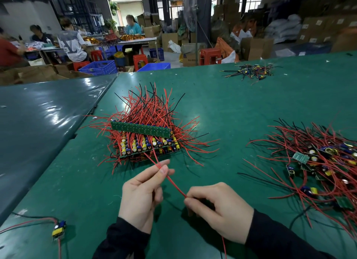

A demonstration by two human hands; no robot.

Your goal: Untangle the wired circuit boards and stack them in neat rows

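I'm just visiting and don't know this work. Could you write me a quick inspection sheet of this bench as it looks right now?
Surface: green mat, a darker glossy sheet beside it on the left.
Job's things: stacked boards in rows at centre; tangled pile at right, not yet sorted.
Clutter: a single board near left; small heap of wire scraps at the far right.
Hands: left hand pinches a red wire; right hand pinches the same wire lower down.
Cables: red and black leads splay out from both piles.
Surroundings: seated workers, blue crates, red stools, cardboard boxes.
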